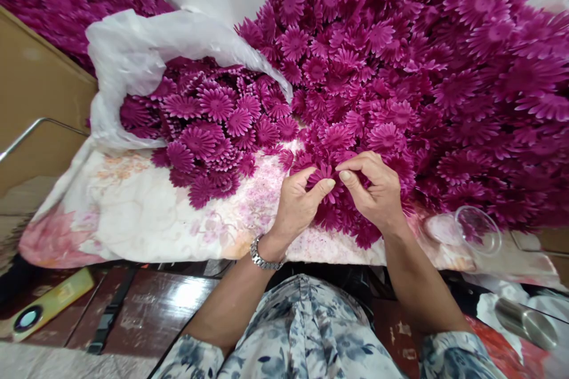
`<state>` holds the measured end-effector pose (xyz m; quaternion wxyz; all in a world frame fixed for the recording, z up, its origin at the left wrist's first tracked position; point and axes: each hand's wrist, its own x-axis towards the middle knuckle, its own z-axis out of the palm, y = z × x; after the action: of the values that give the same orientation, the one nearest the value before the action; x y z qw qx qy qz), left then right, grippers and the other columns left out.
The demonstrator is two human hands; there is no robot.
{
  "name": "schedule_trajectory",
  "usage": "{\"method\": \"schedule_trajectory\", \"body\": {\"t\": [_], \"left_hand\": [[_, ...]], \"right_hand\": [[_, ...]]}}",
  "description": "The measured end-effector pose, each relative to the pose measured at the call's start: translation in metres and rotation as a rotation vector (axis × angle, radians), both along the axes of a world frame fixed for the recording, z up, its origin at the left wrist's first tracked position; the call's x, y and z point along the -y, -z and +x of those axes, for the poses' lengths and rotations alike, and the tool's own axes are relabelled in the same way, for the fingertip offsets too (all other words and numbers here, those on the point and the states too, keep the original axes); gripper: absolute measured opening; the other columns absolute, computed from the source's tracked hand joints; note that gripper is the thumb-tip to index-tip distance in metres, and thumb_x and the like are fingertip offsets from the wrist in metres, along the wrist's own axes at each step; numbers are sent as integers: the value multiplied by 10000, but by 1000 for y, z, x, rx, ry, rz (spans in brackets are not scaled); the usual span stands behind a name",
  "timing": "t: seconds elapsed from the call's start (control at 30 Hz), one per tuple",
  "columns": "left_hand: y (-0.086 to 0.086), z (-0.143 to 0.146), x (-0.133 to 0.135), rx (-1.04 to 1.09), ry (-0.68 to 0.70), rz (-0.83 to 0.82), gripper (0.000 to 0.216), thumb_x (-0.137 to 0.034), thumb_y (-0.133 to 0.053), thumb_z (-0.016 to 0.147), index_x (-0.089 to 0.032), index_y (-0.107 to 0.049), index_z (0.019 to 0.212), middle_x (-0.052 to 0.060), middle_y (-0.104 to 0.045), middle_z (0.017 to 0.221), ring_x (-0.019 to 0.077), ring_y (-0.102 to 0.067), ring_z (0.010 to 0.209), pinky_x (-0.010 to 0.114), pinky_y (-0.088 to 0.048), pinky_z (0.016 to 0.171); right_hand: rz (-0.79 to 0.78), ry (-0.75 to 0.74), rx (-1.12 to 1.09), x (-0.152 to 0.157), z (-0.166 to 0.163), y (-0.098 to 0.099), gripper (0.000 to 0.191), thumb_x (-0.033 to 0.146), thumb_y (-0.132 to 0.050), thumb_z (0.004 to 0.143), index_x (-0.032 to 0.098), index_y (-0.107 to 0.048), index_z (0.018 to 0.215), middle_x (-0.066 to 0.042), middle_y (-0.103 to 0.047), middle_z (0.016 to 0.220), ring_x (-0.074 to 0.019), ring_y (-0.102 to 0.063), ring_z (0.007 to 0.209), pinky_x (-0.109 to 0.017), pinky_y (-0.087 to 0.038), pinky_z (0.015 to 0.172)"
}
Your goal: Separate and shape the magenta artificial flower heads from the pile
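Note:
Between my hands is a magenta artificial flower (326, 175), its petals spread. My left hand (299, 198), with a metal watch on the wrist, pinches it from the left between thumb and fingers. Close by on the right, my right hand (372, 186) has its thumb and forefinger pressed together by the flower's edge; whatever sits between those tips is too small to make out. A large heap of magenta flower heads (391, 71) rises behind and to the right of both hands. More flower heads lie just below them near the table's front edge.
A white plastic bag (106, 71) lies at the left with stacked flower heads (213, 130) spilling out. A clear plastic cup (491, 234) lies at the right edge of the floral cloth (133, 207). A cardboard box (40, 83) stands far left; a metal tumbler (527, 323) is lower right.

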<state>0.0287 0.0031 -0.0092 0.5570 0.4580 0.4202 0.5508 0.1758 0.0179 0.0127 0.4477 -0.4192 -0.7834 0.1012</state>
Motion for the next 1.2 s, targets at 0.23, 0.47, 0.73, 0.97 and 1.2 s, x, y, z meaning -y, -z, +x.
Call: {"method": "schedule_trajectory", "body": {"t": [0.23, 0.47, 0.73, 0.97, 1.2], "left_hand": [[2, 0, 0, -4, -34, 21, 172, -343, -670, 763, -181, -618, 745, -48, -543, 643, 77, -429, 573, 218, -382, 592], [5, 1, -1, -80, -66, 31, 355, -422, -644, 771, -173, -476, 582, -50, -380, 572, 79, -323, 543, 232, -289, 518], [3, -2, 1, 98, 89, -6, 260, -341, -596, 816, -170, -503, 644, -41, -401, 608, 79, -337, 572, 221, -304, 537], [-4, -3, 1, -160, 26, 34, 330, -255, -580, 785, -165, -403, 521, -51, -310, 528, 71, -277, 517, 245, -229, 492], [0, -2, 2, -40, -60, 32, 342, -178, -529, 770, -170, -335, 489, -47, -268, 505, 74, -248, 501, 252, -219, 490]], "right_hand": [[39, 56, -67, 3, -2, 1, 86, 199, -563, 846, 202, -627, 903, -29, -658, 797, -151, -577, 761, -335, -445, 726], [56, -53, -11, 2, -6, 3, 103, 255, -618, 819, 211, -617, 912, -13, -628, 744, -155, -558, 733, -338, -454, 706], [123, 11, 91, -3, -3, 4, 75, 224, -622, 814, 203, -638, 884, -40, -640, 817, -179, -583, 821, -360, -467, 748], [238, 51, 233, -4, -2, 5, 34, 199, -614, 808, 195, -637, 833, -25, -656, 773, -163, -587, 764, -358, -422, 734], [264, 93, 136, -2, -4, 4, 59, 140, -609, 782, 187, -644, 785, -16, -664, 722, -146, -596, 710, -354, -418, 733]]}}
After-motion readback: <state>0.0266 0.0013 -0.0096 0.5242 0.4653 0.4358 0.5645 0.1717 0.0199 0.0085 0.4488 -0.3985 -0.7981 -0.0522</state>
